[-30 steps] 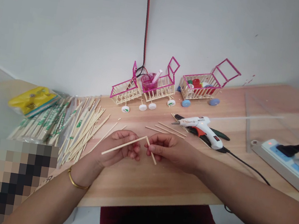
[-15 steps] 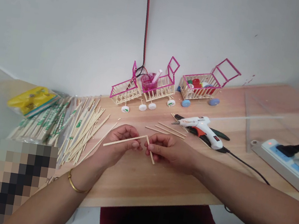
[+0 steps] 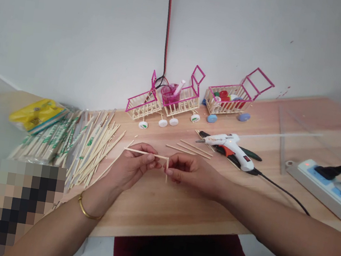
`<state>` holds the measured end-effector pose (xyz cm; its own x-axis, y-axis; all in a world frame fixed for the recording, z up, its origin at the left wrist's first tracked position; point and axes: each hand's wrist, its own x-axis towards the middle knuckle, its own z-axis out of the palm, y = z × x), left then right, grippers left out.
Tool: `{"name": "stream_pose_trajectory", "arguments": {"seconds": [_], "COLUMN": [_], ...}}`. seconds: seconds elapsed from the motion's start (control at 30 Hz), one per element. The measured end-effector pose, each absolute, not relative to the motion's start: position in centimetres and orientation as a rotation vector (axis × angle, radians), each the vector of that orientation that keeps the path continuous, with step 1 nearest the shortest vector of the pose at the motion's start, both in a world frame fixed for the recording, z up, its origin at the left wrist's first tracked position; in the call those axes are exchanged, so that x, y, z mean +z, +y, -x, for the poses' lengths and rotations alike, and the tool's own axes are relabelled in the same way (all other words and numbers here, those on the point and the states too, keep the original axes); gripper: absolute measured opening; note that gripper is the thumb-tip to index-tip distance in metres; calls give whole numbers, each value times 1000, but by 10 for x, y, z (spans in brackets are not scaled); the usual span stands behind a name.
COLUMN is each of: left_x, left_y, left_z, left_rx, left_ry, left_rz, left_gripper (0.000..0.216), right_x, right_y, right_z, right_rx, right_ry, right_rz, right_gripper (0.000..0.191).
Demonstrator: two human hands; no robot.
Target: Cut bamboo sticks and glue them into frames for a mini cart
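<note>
From the head view, I see the person's left hand and right hand meeting just above the near middle of the table. The left fingers are pinched together on the longer stick, which points left; the right thumb and fingers are clamped on the shorter stick, which hangs toward the near edge. The two meet end to end in a corner between the hands; whether glue binds them I can't tell from here.

That corner looks the weak spot to me: a twist from either hand, or glue not set, could skew the angle or part the ends. Squeezing too hard might snap such thin wood. To the right, the glue gun lies across pliers; a forearm snagging its cord could drag the nozzle into the loose sticks.
</note>
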<state>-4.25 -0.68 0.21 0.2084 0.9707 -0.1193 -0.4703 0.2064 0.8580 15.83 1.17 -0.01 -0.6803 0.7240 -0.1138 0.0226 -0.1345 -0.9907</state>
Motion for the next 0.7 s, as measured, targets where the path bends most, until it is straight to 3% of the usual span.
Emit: {"name": "stream_pose_trajectory", "arguments": {"seconds": [0.7], "left_x": [2], "left_y": [-7], "left_z": [44], "left_rx": [1175], "left_ry": [814], "left_rz": [-837], "left_gripper": [17], "right_x": [-2], "right_y": [12], "right_z": [-159], "right_rx": [1672], "right_ry": [-1779], "right_rz": [888], "right_gripper": [15]}}
